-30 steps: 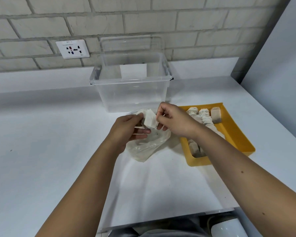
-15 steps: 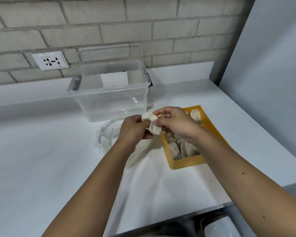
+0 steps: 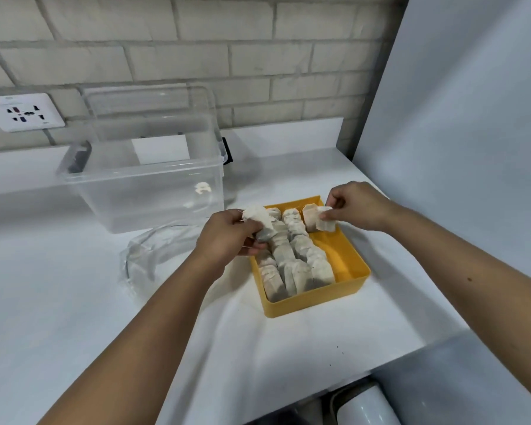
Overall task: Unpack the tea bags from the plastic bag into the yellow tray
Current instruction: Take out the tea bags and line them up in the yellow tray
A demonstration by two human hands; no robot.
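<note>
Yellow tray (image 3: 347, 289) holds two near-full rows of tea bags (image 3: 292, 256); left hand (image 3: 227, 237) and right hand (image 3: 354, 207) each pinch one bag over it; plastic bag (image 3: 154, 256), left of tray, appears nearly emptied.

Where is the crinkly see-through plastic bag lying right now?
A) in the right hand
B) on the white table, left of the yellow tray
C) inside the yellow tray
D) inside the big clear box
B: the crumpled clear plastic bag lies on the white table, left of the yellow plastic tray, with neither hand holding it.
</note>
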